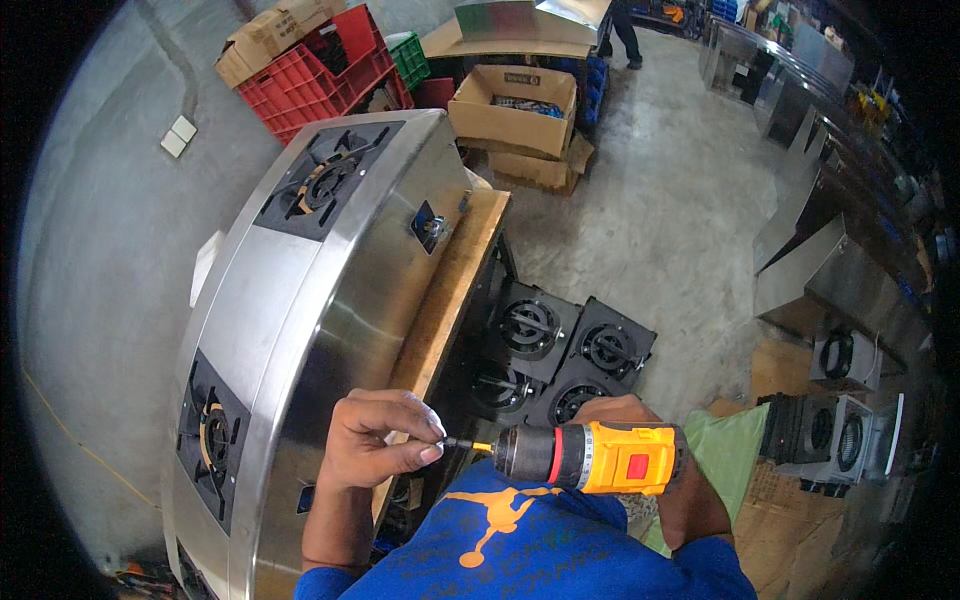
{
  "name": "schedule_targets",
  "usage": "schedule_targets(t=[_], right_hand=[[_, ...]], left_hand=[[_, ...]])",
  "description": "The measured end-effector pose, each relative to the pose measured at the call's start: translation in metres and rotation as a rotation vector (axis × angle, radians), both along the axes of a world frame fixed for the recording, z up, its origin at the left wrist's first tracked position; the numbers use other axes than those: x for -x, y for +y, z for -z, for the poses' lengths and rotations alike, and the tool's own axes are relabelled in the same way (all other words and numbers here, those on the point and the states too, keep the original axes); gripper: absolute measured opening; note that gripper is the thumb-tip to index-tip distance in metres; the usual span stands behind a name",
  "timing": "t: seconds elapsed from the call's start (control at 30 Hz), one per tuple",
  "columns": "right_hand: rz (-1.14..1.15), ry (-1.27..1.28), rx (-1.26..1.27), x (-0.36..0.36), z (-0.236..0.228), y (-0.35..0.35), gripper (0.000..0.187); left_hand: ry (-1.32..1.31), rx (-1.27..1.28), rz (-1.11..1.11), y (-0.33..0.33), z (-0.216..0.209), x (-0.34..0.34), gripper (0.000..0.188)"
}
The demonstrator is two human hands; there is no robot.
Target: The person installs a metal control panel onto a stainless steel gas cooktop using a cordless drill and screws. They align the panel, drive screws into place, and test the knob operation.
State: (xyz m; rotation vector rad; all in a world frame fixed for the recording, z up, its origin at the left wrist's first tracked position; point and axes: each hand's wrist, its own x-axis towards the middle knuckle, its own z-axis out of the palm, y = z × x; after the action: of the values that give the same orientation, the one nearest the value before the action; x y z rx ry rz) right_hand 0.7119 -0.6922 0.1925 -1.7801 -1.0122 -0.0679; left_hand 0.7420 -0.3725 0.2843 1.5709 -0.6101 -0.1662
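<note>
My right hand [617, 409] grips a yellow and black cordless drill [628, 457], held level in front of my blue shirt with its bit pointing left. Most of that hand is hidden behind the drill body. At the tip of the drill bit [466, 443], my left hand [380, 438] is closed in a pinch of thumb and forefinger. Whatever sits between those fingertips is too small to name. Just left of my hands stands a long stainless steel stove [300, 290] with a black burner panel [330, 182] at the far end and another [212, 440] nearer.
The stove rests on a wooden board [455, 285]. Several black burner units [607, 345] lie on the floor beyond the drill. Farther off are a cardboard box [512, 115] and a red crate [290, 95]. Steel cabinets [830, 265] line the right; green cloth [722, 455] lies nearby.
</note>
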Motion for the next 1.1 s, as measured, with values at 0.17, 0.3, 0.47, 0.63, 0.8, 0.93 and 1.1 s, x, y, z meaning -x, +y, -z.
schedule_targets(t=[0.17, 0.3, 0.47, 0.63, 0.8, 0.93, 1.1], right_hand=[[-0.01, 0.06, 0.002, -0.005, 0.009, -0.012, 0.039], [-0.013, 0.034, 0.081, -0.009, 0.02, -0.018, 0.039], [0.06, 0.089, -0.069, -0.012, 0.04, -0.011, 0.034], [0.003, 0.58, -0.388, -0.011, 0.052, 0.001, 0.029], [0.171, -0.02, -0.058, -0.028, 0.076, 0.005, 0.032], [0.065, 0.386, -0.409, -0.051, 0.125, 0.015, 0.044], [0.454, 0.084, -0.042, -0.136, 0.206, 0.057, 0.038]], left_hand=[[0.018, -0.117, 0.095, -0.008, -0.007, -0.012, 0.012], [0.041, -0.171, 0.069, -0.016, -0.008, -0.021, 0.011], [0.12, -0.024, -0.027, -0.027, 0.003, -0.029, 0.014], [0.11, 0.07, -0.15, -0.035, 0.016, -0.028, 0.015], [0.26, 0.072, -0.14, -0.028, 0.038, -0.051, 0.018], [0.523, 0.138, 0.075, -0.024, 0.093, -0.113, 0.029], [0.815, 0.548, -0.249, -0.061, 0.198, -0.202, 0.023]])
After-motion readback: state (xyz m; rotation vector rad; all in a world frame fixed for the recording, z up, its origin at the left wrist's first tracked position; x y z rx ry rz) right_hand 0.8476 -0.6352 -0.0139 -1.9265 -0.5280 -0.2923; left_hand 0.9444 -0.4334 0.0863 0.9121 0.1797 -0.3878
